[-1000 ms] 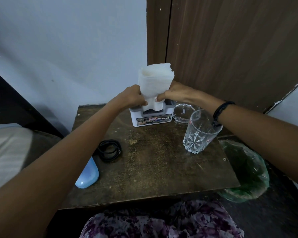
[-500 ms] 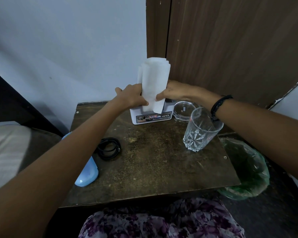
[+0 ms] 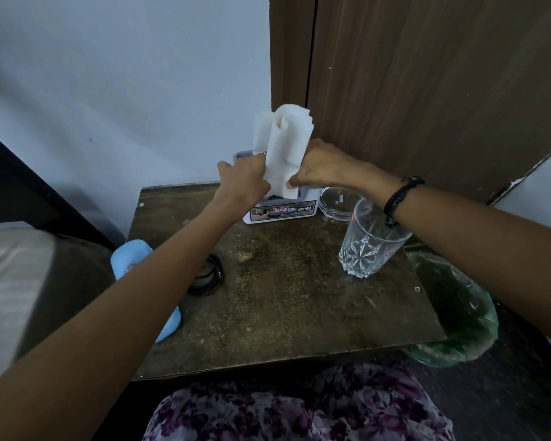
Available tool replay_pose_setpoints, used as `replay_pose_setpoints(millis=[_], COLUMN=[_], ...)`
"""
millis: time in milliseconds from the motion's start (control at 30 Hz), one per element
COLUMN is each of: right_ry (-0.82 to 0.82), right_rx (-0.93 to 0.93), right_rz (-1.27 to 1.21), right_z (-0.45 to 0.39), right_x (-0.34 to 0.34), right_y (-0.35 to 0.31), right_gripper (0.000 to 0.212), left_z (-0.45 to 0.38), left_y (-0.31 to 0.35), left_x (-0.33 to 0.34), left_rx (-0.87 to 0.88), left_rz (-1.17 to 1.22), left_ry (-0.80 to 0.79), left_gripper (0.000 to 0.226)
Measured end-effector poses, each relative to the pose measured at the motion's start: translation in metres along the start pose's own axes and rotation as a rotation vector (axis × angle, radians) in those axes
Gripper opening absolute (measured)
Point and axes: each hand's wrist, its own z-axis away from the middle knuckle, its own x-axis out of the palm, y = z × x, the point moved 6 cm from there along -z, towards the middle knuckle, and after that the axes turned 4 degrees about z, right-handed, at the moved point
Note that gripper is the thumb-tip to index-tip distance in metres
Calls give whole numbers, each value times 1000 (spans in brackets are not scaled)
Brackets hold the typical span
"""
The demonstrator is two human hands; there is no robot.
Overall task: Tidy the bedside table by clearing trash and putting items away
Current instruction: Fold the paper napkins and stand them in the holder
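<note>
Head view of a bedside table (image 3: 287, 300) during tidying. Both hands meet at the far edge of the table, above a white holder box (image 3: 282, 211) whose front bears a printed label. The left hand (image 3: 244, 183) grips the left side of an upright wad of white tissue (image 3: 283, 148), its fingers curled round the paper. The right hand (image 3: 320, 168) pinches the lower right side of the same tissue, thumb and fingertips closed on it. The tissue stands between the two hands and rises well above them; its lower end reaches the top opening of the box directly beneath the hands, though whether it sits inside the opening cannot be told.

Just to the right of the right hand, below the wrist, lies a shallow clear glass dish (image 3: 337, 202) beside the box. Nearer the viewer, under the right forearm with its black wristband (image 3: 398, 198), stands an upright cut-pattern drinking glass (image 3: 368, 246).

Beneath the left forearm, well short of the left hand, a coiled black cable (image 3: 209, 275) rests on the table, and a light blue case (image 3: 131, 259) overhangs the table's left edge, partly hidden by the arm. To the right of the table, below the right forearm, sits a bin lined with a green plastic bag (image 3: 455, 313).
</note>
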Motion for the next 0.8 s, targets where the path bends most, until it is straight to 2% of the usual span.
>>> replay_pose_setpoints(millis=[167, 333, 500, 667, 800], right_ry=[58, 139, 113, 50, -5], right_rx=[46, 2, -52, -2, -9], right_rz=[-126, 65, 123, 23, -45], right_z=[-4, 1, 2, 3, 3], right_x=[-2, -4, 2, 6, 4], right_y=[3, -3, -8, -2, -3], right_gripper=[49, 41, 41, 41, 48], left_z=[3, 9, 12, 15, 13], left_y=[4, 4, 1, 1, 3], left_x=[0, 4, 2, -12, -13], left_rx=[27, 76, 79, 28, -5], left_rz=[19, 50, 128, 312, 319], left_ry=[-16, -4, -33, 52, -83], left_gripper=[14, 29, 34, 40, 55])
